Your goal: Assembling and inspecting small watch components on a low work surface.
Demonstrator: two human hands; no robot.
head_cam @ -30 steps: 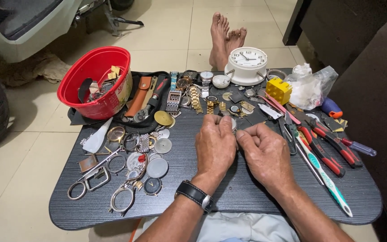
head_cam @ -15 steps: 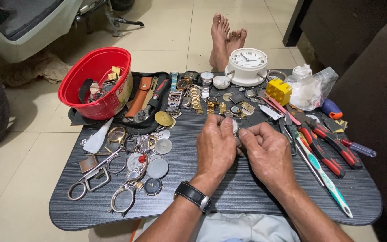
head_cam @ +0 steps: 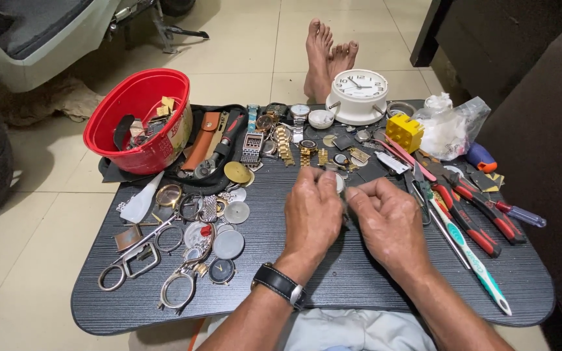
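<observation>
Dark desk (head_cam: 359,286), strewn with watch parts. Red bowl (head_cam: 139,120) at far left, white clock (head_cam: 359,94) at far edge. Left hand (head_cam: 313,218) and right hand (head_cam: 388,224) side by side at centre, fingers curled, pinching a small round watch piece (head_cam: 339,184) between fingertips; its axis too hidden to tell.

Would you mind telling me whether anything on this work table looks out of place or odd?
One oddity: a toothbrush lies among the red-handled pliers at the table's right edge. Otherwise it is crowded with loose watch parts, none visibly spilled. Both hands, left hand and right hand, pinch a small round part at centre.
</observation>
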